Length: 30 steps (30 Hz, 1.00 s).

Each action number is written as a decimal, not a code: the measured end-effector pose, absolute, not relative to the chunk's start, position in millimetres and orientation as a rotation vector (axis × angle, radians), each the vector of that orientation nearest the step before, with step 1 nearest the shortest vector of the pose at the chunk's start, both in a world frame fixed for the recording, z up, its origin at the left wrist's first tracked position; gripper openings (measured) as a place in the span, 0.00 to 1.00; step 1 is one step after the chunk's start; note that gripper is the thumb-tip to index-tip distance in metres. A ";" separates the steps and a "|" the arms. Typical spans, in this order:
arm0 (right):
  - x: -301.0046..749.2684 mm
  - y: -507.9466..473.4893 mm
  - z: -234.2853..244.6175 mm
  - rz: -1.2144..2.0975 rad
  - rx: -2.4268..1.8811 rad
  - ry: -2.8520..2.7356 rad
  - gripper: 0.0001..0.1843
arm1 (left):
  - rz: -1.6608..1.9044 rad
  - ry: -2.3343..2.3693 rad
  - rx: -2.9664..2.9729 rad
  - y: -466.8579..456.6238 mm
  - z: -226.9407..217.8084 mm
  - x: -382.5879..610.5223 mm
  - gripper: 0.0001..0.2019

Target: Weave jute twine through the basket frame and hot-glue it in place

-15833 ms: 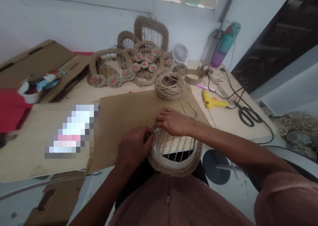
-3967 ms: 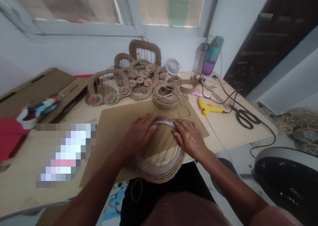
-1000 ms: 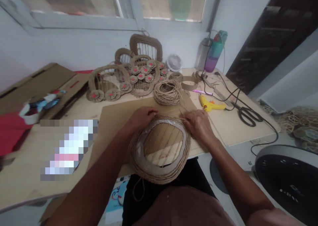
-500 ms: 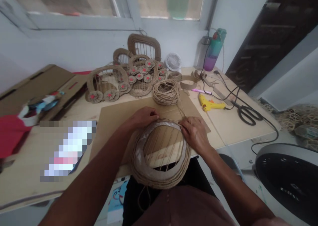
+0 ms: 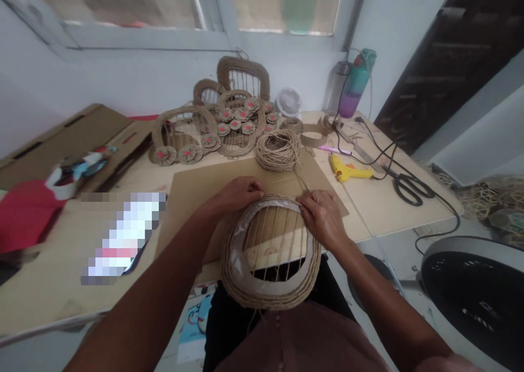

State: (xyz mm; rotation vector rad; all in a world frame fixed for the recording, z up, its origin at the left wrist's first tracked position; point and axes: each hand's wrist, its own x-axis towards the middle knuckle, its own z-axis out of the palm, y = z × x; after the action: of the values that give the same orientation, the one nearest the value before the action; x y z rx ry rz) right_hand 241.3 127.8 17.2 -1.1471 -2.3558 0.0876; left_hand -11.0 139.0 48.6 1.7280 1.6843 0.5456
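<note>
An oval cardboard frame (image 5: pixel 236 246) leans from the table edge toward my lap. Rows of jute twine (image 5: pixel 270 303) go around its outer edge, and thin strings run lengthwise across its opening. My left hand (image 5: pixel 241 193) is at the frame's upper left, with fingers curled and pinched at the twine along the rim. At the upper right, my right hand (image 5: pixel 325 213) is closed on the rim and the twine there. From that spot a strand leads up to a coil of twine (image 5: pixel 277 150) lying just beyond the frame. The fingertips are partly hidden.
A cardboard sheet (image 5: pixel 192 189) lies under my hands. Finished twine frames with flowers (image 5: pixel 184 135) stand at the back. To the right are a yellow glue gun (image 5: pixel 350 170), black-handled scissors (image 5: pixel 409 189) and a cable. At left lie a blurred-out phone (image 5: pixel 131 235) and cardboard (image 5: pixel 77 137).
The view has shifted slightly, so the table items appear a little to the right. The frame is tilted slightly differently; both hands keep nearly the same places on its rim.
</note>
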 end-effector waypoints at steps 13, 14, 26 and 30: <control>241.6 127.6 33.5 -0.060 -1.008 -2.307 0.09 | 0.946 1.657 1.237 114.0 58.3 -20.6 0.17; 242.0 128.6 34.6 -0.069 -1.016 -2.329 0.09 | 0.963 1.664 1.202 112.7 58.2 -22.2 0.17; 250.2 149.2 45.7 -0.214 -1.153 -2.442 0.08 | 0.990 1.652 1.169 104.7 56.0 -29.8 0.15; 247.6 148.0 47.0 -0.193 -1.140 -2.454 0.08 | 0.968 1.710 1.178 104.2 54.5 -31.4 0.16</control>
State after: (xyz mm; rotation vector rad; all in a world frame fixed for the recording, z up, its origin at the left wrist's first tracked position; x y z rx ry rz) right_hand 247.6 148.0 47.0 -1.1403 -2.4539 -0.1934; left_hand -31.4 104.2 54.5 1.1775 1.7100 0.9679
